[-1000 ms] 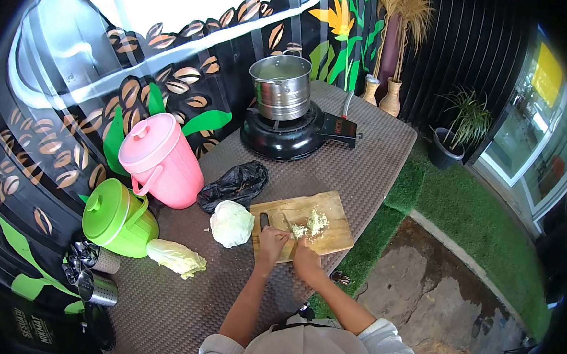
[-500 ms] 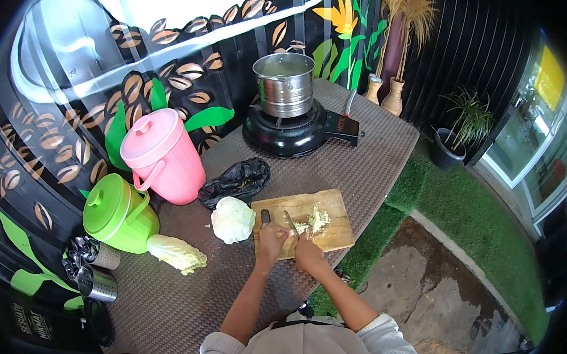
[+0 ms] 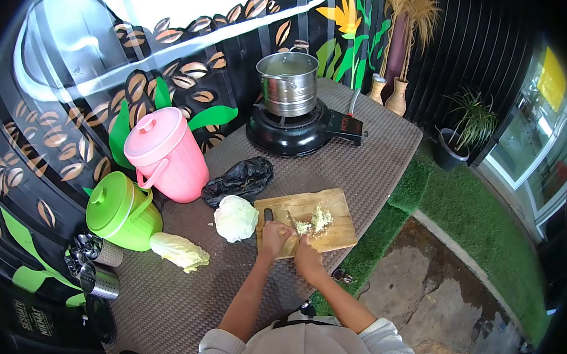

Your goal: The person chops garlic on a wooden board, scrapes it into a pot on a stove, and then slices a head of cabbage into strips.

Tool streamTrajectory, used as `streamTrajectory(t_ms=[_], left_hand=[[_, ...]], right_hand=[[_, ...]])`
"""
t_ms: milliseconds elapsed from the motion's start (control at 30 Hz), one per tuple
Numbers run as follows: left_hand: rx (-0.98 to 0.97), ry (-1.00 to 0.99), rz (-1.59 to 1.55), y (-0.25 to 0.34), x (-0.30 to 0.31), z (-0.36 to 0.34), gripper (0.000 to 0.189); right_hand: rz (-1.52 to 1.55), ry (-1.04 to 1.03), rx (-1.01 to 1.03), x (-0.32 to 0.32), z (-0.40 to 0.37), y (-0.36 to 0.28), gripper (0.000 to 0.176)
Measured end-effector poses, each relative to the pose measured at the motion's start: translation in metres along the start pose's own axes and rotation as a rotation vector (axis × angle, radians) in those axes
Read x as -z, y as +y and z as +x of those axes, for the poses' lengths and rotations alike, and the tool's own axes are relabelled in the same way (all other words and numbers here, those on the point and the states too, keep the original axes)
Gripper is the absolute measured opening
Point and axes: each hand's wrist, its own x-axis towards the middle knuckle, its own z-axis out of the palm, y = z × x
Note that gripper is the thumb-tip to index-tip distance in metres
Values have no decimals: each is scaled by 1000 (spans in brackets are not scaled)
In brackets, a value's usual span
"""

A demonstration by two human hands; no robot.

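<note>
Chopping on the cutting board (image 3: pixel 335 237)
The right hand (image 3: pixel 306 259) fingers clasp a knife (image 3: pixel 292 221); left hand (image 3: pixel 275 235) fingers curled, grip unclear, by cabbage shreds (image 3: pixel 317 219).

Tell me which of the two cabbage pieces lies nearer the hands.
The rounded pale cabbage chunk, right beside the cutting board and the left hand. The other, a leafy wedge, lies farther away by the green lidded bin.

cabbage (image 3: pixel 236 218) left of cutting board (image 3: pixel 337 231), pot (image 3: pixel 289 83) on stove (image 3: pixel 284 137) behind
</note>
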Motion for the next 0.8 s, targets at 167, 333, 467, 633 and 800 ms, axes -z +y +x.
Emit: streamTrajectory(t_ms=[167,333,467,633,800], left_hand=[[89,-53,-29,10,5,1,5],[88,-22,2,-1,2,0,4],[-59,-12,-9,-7,-4,-1,3],[-32,15,29,1,-2,-7,5],[-29,1,12,3,-3,-7,5]], right_hand=[[10,26,-21,-9,15,4,49],[24,61,-8,-11,5,3,48],[-19,50,-2,-14,14,3,38],[-10,28,-5,-9,7,2,34],[-4,27,-32,-16,15,6,36]])
